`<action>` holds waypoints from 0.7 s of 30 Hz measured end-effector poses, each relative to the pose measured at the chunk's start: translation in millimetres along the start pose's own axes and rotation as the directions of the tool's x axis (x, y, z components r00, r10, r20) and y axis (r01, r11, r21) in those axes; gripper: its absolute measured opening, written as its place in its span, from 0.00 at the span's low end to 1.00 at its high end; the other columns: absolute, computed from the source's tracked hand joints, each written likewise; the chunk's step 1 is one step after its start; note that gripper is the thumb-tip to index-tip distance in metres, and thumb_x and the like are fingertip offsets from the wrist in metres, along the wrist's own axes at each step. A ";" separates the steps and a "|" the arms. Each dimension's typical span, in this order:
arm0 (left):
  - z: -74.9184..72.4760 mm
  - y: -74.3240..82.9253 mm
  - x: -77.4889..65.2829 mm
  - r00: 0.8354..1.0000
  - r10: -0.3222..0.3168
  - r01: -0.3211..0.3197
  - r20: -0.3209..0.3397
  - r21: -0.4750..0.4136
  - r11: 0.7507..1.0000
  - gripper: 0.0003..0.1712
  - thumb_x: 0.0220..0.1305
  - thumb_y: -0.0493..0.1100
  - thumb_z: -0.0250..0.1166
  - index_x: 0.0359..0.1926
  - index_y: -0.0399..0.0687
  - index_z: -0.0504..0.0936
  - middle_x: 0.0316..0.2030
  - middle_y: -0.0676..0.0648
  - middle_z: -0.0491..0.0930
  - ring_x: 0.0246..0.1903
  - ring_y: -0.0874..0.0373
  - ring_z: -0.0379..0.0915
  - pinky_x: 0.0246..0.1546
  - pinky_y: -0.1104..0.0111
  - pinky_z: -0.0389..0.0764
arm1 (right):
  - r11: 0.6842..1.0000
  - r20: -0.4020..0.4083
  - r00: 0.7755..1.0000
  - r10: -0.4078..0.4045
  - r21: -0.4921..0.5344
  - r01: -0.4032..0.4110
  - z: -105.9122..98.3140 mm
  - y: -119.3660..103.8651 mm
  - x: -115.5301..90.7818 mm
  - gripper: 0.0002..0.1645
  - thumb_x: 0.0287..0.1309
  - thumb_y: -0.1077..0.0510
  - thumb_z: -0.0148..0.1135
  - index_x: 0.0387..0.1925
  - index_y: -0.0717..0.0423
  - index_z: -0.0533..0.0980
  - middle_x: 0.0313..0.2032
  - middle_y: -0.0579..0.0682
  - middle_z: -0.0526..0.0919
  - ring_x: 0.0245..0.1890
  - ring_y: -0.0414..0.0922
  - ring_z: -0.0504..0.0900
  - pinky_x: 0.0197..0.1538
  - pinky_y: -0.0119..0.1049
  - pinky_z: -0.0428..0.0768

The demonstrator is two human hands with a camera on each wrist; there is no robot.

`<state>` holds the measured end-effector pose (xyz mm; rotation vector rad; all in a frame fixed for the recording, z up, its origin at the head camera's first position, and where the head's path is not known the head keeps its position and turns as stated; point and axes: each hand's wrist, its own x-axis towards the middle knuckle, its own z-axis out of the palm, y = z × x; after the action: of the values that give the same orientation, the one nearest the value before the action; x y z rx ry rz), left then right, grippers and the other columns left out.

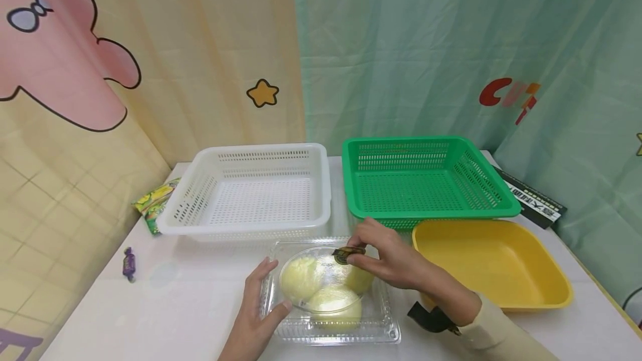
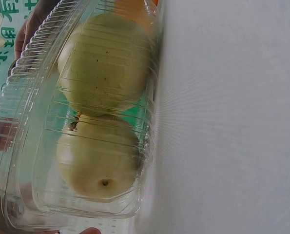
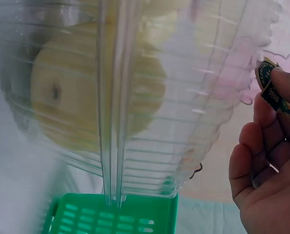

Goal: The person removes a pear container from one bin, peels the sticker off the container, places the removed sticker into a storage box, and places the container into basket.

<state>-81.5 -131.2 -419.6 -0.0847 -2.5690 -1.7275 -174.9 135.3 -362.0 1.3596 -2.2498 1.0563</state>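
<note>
A clear plastic box (image 1: 381, 327) with a clear lid stands at the front middle of the table. Through it show three round pale yellow-green fruits (image 1: 335, 308), which look like pears; a stem end (image 2: 72, 122) is visible in the left wrist view. My left hand (image 1: 256, 311) holds the box's left side, with thumb and fingers spread about its front left corner. Above the lid, my right hand (image 1: 388, 252) pinches a small dark label with gold print (image 3: 271, 87) between thumb and forefinger. In the head view the label is over the lid; whether it touches is unclear.
Behind the box stand a white basket (image 1: 323, 205) and a green basket (image 1: 501, 199). A yellow basin (image 1: 557, 288) is at the right, near my right forearm. At the left lie a purple wrapped candy (image 1: 129, 264) and a green-yellow packet (image 1: 152, 205). A black box (image 1: 534, 202) lies far right.
</note>
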 end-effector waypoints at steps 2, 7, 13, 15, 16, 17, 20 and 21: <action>0.1 0.1 0.0 1.000 0.001 -0.001 -0.001 -0.003 1.000 0.40 0.59 0.47 0.62 0.69 0.55 0.54 0.73 0.44 0.45 0.72 0.33 0.36 0.57 0.25 0.42 | 1.000 -0.004 1.000 0.014 0.004 -0.014 -2.3 -0.5 -1.3 0.11 0.51 0.63 0.67 0.34 0.49 0.74 0.31 0.40 0.76 0.35 0.34 0.70 0.37 0.26 0.75; 0.1 0.3 0.1 1.000 -0.005 0.005 -0.002 -0.003 1.000 0.40 0.59 0.48 0.62 0.69 0.54 0.54 0.73 0.44 0.45 0.72 0.33 0.36 0.57 0.25 0.41 | 0.999 -0.013 0.999 0.053 0.001 -0.053 -8.5 -1.4 -5.3 0.11 0.51 0.63 0.67 0.34 0.48 0.74 0.32 0.40 0.75 0.35 0.33 0.70 0.37 0.25 0.75; 0.2 -0.1 0.6 1.000 -0.004 0.004 -0.002 -0.002 1.000 0.40 0.59 0.48 0.62 0.69 0.53 0.54 0.73 0.43 0.45 0.72 0.33 0.36 0.57 0.25 0.41 | 0.999 -0.040 0.999 0.037 0.004 -0.037 -15.6 -0.9 -8.5 0.13 0.50 0.65 0.68 0.35 0.48 0.75 0.32 0.42 0.75 0.35 0.34 0.70 0.36 0.25 0.74; 0.1 -0.1 0.6 1.000 -0.007 0.007 -0.002 -0.001 1.000 0.40 0.59 0.48 0.62 0.69 0.54 0.55 0.73 0.44 0.45 0.72 0.33 0.36 0.57 0.25 0.41 | 0.999 -0.053 0.998 0.033 0.002 -0.033 -17.6 -0.6 -9.3 0.13 0.49 0.65 0.68 0.36 0.48 0.75 0.32 0.42 0.75 0.35 0.34 0.71 0.36 0.25 0.74; 0.0 0.0 0.6 1.000 -0.010 0.010 -0.001 -0.001 1.000 0.40 0.59 0.48 0.62 0.69 0.55 0.55 0.73 0.44 0.44 0.72 0.33 0.36 0.57 0.25 0.40 | 1.000 -0.059 0.998 0.031 0.003 -0.031 -18.5 -0.6 -9.5 0.14 0.49 0.65 0.68 0.36 0.48 0.75 0.32 0.42 0.75 0.35 0.35 0.71 0.36 0.26 0.75; 0.0 0.2 0.6 1.000 -0.014 0.014 -0.001 0.000 1.000 0.40 0.59 0.48 0.62 0.69 0.56 0.55 0.73 0.44 0.44 0.72 0.33 0.36 0.57 0.25 0.40 | 1.000 -0.064 0.997 0.032 0.001 -0.032 -19.2 -0.6 -9.8 0.14 0.49 0.66 0.68 0.36 0.48 0.75 0.32 0.42 0.76 0.35 0.35 0.71 0.36 0.26 0.75; -0.2 0.7 0.4 1.000 -0.014 0.014 -0.002 -0.001 1.000 0.40 0.59 0.48 0.62 0.69 0.55 0.55 0.73 0.43 0.44 0.72 0.33 0.36 0.57 0.25 0.40 | 0.999 -0.073 0.997 0.037 -0.005 -0.038 -20.8 0.2 -10.7 0.14 0.48 0.66 0.68 0.35 0.48 0.76 0.32 0.41 0.76 0.35 0.35 0.71 0.37 0.26 0.74; -0.2 1.0 0.4 1.000 -0.012 0.012 -0.003 0.001 1.000 0.40 0.59 0.48 0.62 0.69 0.55 0.55 0.73 0.44 0.44 0.72 0.33 0.36 0.57 0.25 0.40 | 0.999 -0.075 0.996 0.041 -0.011 -0.042 -21.4 0.3 -11.2 0.14 0.48 0.66 0.68 0.35 0.48 0.75 0.32 0.40 0.77 0.34 0.34 0.71 0.41 0.26 0.75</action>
<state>-81.8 -131.0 -418.6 -0.0671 -2.5736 -1.7298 -171.8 157.9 -354.1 1.2525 -2.2357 1.0868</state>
